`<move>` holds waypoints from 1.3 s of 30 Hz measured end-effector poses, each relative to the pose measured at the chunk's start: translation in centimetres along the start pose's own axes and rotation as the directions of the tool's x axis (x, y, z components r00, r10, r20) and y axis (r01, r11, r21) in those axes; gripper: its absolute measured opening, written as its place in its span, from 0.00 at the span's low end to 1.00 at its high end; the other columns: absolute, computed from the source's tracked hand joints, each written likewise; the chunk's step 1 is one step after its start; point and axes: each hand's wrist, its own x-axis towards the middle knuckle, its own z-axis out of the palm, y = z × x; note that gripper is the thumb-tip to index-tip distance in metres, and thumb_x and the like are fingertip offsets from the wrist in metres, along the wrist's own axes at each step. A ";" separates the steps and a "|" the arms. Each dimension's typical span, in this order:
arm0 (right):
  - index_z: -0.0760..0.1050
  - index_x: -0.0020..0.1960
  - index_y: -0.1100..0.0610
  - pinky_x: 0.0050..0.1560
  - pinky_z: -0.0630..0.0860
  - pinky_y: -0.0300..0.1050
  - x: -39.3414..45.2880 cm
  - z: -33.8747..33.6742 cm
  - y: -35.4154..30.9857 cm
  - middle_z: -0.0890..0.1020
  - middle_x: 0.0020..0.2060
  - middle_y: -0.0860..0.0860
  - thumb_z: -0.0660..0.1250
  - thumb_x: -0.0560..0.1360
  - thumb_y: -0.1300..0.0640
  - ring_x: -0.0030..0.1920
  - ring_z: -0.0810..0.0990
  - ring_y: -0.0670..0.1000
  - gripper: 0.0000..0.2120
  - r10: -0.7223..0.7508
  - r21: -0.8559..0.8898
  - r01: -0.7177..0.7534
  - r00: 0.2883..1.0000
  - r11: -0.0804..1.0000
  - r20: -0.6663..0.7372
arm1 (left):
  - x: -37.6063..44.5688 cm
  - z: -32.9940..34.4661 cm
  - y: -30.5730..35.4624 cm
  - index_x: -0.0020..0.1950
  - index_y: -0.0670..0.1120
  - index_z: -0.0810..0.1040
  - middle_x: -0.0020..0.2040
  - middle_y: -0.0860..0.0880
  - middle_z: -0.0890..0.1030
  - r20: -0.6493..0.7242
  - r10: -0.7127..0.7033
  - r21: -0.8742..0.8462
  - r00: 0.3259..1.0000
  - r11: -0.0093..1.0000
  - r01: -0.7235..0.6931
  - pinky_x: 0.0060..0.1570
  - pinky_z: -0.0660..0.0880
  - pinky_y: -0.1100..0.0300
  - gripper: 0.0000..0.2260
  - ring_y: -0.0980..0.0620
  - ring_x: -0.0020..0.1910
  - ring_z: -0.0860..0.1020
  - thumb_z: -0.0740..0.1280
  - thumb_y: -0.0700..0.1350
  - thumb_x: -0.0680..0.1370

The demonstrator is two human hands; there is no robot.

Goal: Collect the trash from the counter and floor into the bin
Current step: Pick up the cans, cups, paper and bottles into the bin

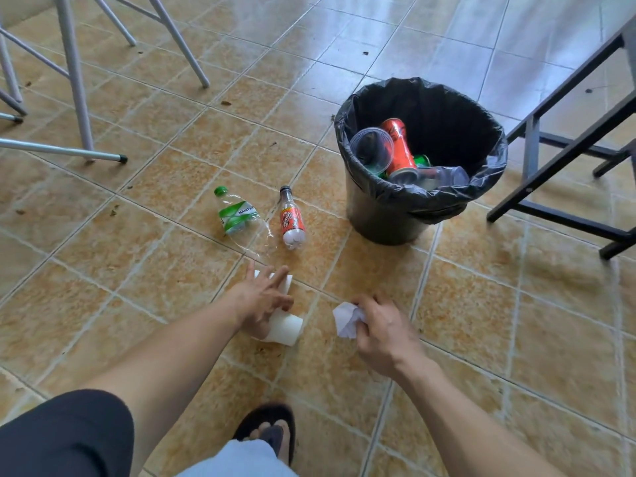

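**A:** What stood at the far left?

**B:** Pale metal furniture legs on the tan tiled floor. Right of them two bottles lay on the tiles side by side: a crushed clear plastic bottle with a green cap and green label, then a smaller clear bottle with a black cap and red-orange label.

**B:** And the hands?

**A:** The left hand was low over the floor, fingers spread wide, gripping nothing. It reached over a white paper cup lying on its side; the cup's mouth end sat under the palm, and I couldn't tell whether the skin touched it. A bit of white paper showed just beyond the fingertips. The right hand, near the left one, was closed around a crumpled white paper wad, which stuck out of the fist to the left.

**B:** Where was the bin?

**A:** Farther away and to the right of the bottles: a round black bin lined with a black plastic bag, standing upright on the floor. Inside lay a red-orange drink can, a clear plastic cup against it and a green can partly hidden.

**B:** Beyond that?

**A:** A dark metal frame at the right edge. At the bottom, a foot in a black sandal.
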 end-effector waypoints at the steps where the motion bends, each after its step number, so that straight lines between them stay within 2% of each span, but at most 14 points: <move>1: 0.72 0.65 0.50 0.49 0.75 0.52 0.0 0.0 0.0 0.75 0.57 0.54 0.60 0.75 0.54 0.55 0.75 0.59 0.19 -0.001 0.012 0.001 1.000 1.000 -0.005 | -0.2 0.1 -0.1 0.69 0.61 0.70 0.81 0.38 0.47 0.000 -0.010 -0.021 1.000 1.000 0.010 0.73 0.50 0.29 0.29 0.34 0.79 0.52 0.69 0.55 0.68; 5: 0.72 0.62 0.50 0.47 0.75 0.52 -0.1 0.0 0.0 0.75 0.54 0.54 0.60 0.75 0.53 0.52 0.76 0.59 0.17 -0.009 0.028 0.010 0.999 1.000 -0.041 | -0.7 0.9 -0.1 0.64 0.62 0.74 0.74 0.43 0.58 -0.030 -0.091 -0.199 0.995 0.976 0.083 0.69 0.56 0.42 0.27 0.39 0.72 0.58 0.71 0.58 0.66; 7: 0.71 0.62 0.49 0.46 0.76 0.54 -0.2 -0.4 -0.4 0.74 0.54 0.52 0.60 0.75 0.53 0.49 0.77 0.58 0.15 -0.015 0.065 0.020 0.997 0.998 -0.079 | -1.1 1.1 0.2 0.63 0.62 0.75 0.67 0.46 0.63 -0.068 -0.164 -0.345 0.984 0.929 0.131 0.67 0.57 0.44 0.26 0.41 0.68 0.60 0.72 0.58 0.65; 9: 0.71 0.61 0.47 0.44 0.77 0.54 -0.1 -1.3 -1.0 0.73 0.53 0.50 0.60 0.75 0.53 0.47 0.77 0.56 0.14 -0.050 0.111 0.066 0.988 0.992 -0.144 | -1.7 0.4 0.4 0.63 0.63 0.76 0.65 0.47 0.62 -0.143 -0.235 -0.513 0.962 0.848 0.131 0.67 0.57 0.46 0.28 0.43 0.67 0.59 0.72 0.60 0.63; 11: 0.72 0.60 0.47 0.43 0.77 0.53 0.5 -3.1 -1.6 0.72 0.52 0.49 0.61 0.74 0.54 0.47 0.76 0.53 0.15 -0.107 0.141 0.144 0.964 0.979 -0.245 | -2.7 -1.6 0.3 0.61 0.64 0.76 0.63 0.48 0.63 -0.267 -0.317 -0.664 0.910 0.745 0.064 0.64 0.60 0.49 0.29 0.43 0.65 0.61 0.71 0.63 0.60; 14: 0.74 0.60 0.50 0.43 0.76 0.50 2.0 -7.6 -2.8 0.73 0.51 0.48 0.63 0.73 0.57 0.47 0.76 0.52 0.15 -0.163 0.157 0.248 0.893 0.956 -0.421 | -5.0 -6.9 -0.7 0.54 0.67 0.75 0.57 0.48 0.64 -0.428 -0.420 -0.822 0.800 0.549 -0.152 0.62 0.68 0.46 0.26 0.43 0.61 0.66 0.70 0.65 0.56; 18: 0.75 0.61 0.52 0.46 0.77 0.50 4.2 -14.3 -3.9 0.74 0.53 0.51 0.63 0.73 0.58 0.48 0.77 0.53 0.17 -0.158 0.140 0.291 0.796 0.947 -0.584 | -7.2 -15.3 -2.5 0.57 0.59 0.78 0.55 0.46 0.66 -0.530 -0.495 -0.847 0.689 0.342 -0.406 0.56 0.73 0.51 0.30 0.46 0.56 0.71 0.74 0.64 0.57; 20: 0.74 0.62 0.51 0.45 0.77 0.49 5.4 -17.1 -3.8 0.74 0.53 0.50 0.63 0.74 0.58 0.48 0.77 0.53 0.17 -0.119 0.124 0.250 0.769 0.960 -0.627 | -6.5 -19.0 -3.1 0.60 0.58 0.79 0.59 0.44 0.68 -0.541 -0.524 -0.826 0.657 0.184 -0.533 0.57 0.77 0.48 0.31 0.44 0.57 0.75 0.77 0.62 0.58; 23: 0.71 0.66 0.50 0.43 0.72 0.43 7.4 -20.1 -3.1 0.73 0.57 0.52 0.64 0.76 0.57 0.50 0.75 0.52 0.18 -0.029 0.129 0.134 0.796 0.982 -0.605 | -3.8 -24.0 -3.2 0.56 0.61 0.80 0.63 0.40 0.73 -0.542 -0.537 -0.767 0.646 0.002 -0.641 0.56 0.80 0.41 0.26 0.39 0.60 0.77 0.79 0.58 0.60; 27: 0.62 0.76 0.48 0.63 0.70 0.50 8.7 -22.5 -1.1 0.71 0.71 0.54 0.64 0.76 0.55 0.67 0.72 0.56 0.30 0.160 0.236 -0.057 0.883 0.970 -0.442 | -0.3 -28.8 -1.3 0.49 0.63 0.81 0.62 0.40 0.76 -0.471 -0.515 -0.755 0.716 -0.184 -0.630 0.47 0.80 0.48 0.21 0.39 0.58 0.79 0.78 0.57 0.58; 29: 0.62 0.77 0.48 0.66 0.70 0.52 8.7 -22.9 -0.2 0.73 0.70 0.55 0.65 0.76 0.57 0.68 0.72 0.56 0.30 0.252 0.318 -0.115 0.866 0.941 -0.431 | 1.4 -29.4 0.0 0.59 0.57 0.79 0.61 0.41 0.79 -0.445 -0.420 -0.802 0.791 -0.207 -0.561 0.48 0.80 0.48 0.28 0.41 0.56 0.80 0.78 0.55 0.60; 32: 0.65 0.75 0.49 0.61 0.76 0.55 8.4 -22.6 0.8 0.79 0.61 0.54 0.65 0.76 0.58 0.60 0.77 0.56 0.27 0.334 0.412 -0.133 0.819 0.902 -0.466 | 3.4 -29.2 1.3 0.72 0.56 0.72 0.68 0.41 0.75 -0.366 -0.404 -0.902 0.838 -0.069 -0.427 0.65 0.75 0.48 0.38 0.44 0.61 0.77 0.76 0.57 0.63; 35: 0.69 0.71 0.50 0.53 0.77 0.51 7.7 -22.1 0.8 0.79 0.52 0.50 0.64 0.76 0.60 0.54 0.78 0.53 0.23 0.326 0.425 -0.107 0.811 0.899 -0.485 | 3.4 -29.2 1.6 0.76 0.55 0.69 0.73 0.41 0.71 -0.347 -0.476 -0.927 0.808 0.042 -0.374 0.70 0.70 0.49 0.37 0.44 0.69 0.72 0.70 0.56 0.66; 39: 0.78 0.57 0.50 0.47 0.80 0.45 6.7 -20.6 -1.2 0.82 0.40 0.44 0.66 0.73 0.61 0.44 0.81 0.43 0.14 0.152 0.336 0.078 0.782 0.939 -0.605 | 1.5 -28.2 0.7 0.70 0.50 0.77 0.67 0.47 0.78 -0.445 -0.600 -0.872 0.665 0.120 -0.475 0.61 0.72 0.59 0.21 0.48 0.66 0.76 0.68 0.45 0.76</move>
